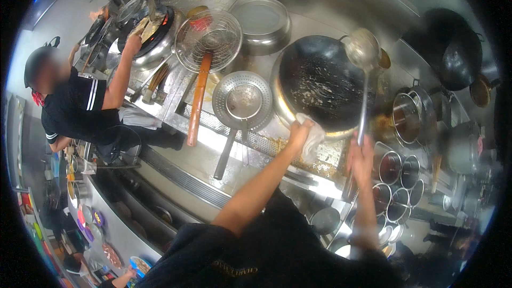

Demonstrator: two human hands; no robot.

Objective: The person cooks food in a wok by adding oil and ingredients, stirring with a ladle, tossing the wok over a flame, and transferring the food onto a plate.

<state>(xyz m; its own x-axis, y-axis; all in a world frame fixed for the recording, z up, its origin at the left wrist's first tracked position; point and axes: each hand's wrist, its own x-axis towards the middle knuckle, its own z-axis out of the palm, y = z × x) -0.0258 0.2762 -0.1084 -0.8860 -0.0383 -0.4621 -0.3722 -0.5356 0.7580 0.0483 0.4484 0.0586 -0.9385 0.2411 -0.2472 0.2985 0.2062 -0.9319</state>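
Observation:
A dark wok [320, 88] with pale food bits scattered inside sits on the range in front of me. My left hand [300, 134] grips a white cloth [314, 140] at the wok's near rim; whether it also clasps the rim beneath the cloth cannot be seen. Farther right, my right hand [361, 156] is closed around the handle of a long metal ladle [362, 48]. The ladle's bowl is raised over the wok's far right edge and looks wet. Some blur covers the right hand and forearm.
Left of the wok lie a perforated metal strainer [244, 100] and a wire skimmer [209, 40] with a wooden handle. Behind them stands a lidded metal pot [260, 24]. Several sauce containers [390, 168] stand at right. A co-worker [76, 100] cooks at another wok, with flame beyond.

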